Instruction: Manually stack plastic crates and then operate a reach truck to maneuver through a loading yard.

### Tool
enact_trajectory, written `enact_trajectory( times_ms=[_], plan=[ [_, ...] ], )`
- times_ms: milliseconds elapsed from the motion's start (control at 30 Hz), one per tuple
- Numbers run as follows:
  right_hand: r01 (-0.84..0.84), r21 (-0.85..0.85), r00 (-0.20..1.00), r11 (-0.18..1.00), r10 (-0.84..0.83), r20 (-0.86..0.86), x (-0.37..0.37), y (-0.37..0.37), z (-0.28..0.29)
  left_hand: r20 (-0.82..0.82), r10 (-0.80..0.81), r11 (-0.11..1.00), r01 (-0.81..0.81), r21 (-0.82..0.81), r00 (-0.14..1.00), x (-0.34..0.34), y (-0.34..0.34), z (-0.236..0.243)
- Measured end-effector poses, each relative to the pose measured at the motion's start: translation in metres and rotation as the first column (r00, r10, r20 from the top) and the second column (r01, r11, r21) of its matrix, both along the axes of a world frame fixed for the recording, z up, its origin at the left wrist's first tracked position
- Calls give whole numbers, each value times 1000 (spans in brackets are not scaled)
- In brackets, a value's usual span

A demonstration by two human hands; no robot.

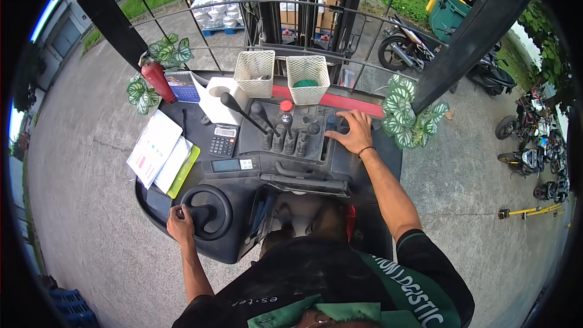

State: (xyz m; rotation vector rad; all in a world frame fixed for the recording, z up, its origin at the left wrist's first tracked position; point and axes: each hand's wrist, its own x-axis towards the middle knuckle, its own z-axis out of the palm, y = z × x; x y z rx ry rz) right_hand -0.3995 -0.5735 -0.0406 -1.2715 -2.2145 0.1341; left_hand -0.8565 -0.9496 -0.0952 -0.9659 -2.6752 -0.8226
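Note:
My left hand [180,223] is closed round the left side of a small black steering wheel [228,208], where its spinner knob seems to be. On the right of the dark forklift console, my right hand [356,130] curls its thumb and fingers about a dark control knob [344,126], which they partly hide. To the left of that hand stand several black levers [289,141] with rubber boots, and a red mushroom button [286,105]. A calculator [223,140] and a small display [226,166] sit between the levers and the wheel.
Papers [156,149] on a lime clipboard [183,173] lie at the left. A paper roll [221,94], two white baskets [255,73], a fire extinguisher [158,79] and leafy plants [404,109] line the far edge. Beyond the bars are wrapped pallet goods [221,3] and motorcycles [413,48].

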Motion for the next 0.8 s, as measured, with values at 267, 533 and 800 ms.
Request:
enact_trajectory(
  times_ms=[267,533,800],
  plan=[
    [-55,-12,998,998,55,29,20,-15,9,18,74,997,-75,29,997,19,-3,4],
    [-39,-17,999,999,39,3,44,-1,6,42,132,990,-134,47,990,42,16,9],
    [-26,10,997,1000,26,74,56,3,10,59,124,972,-109,-209,991,40,33,13]
  ],
)
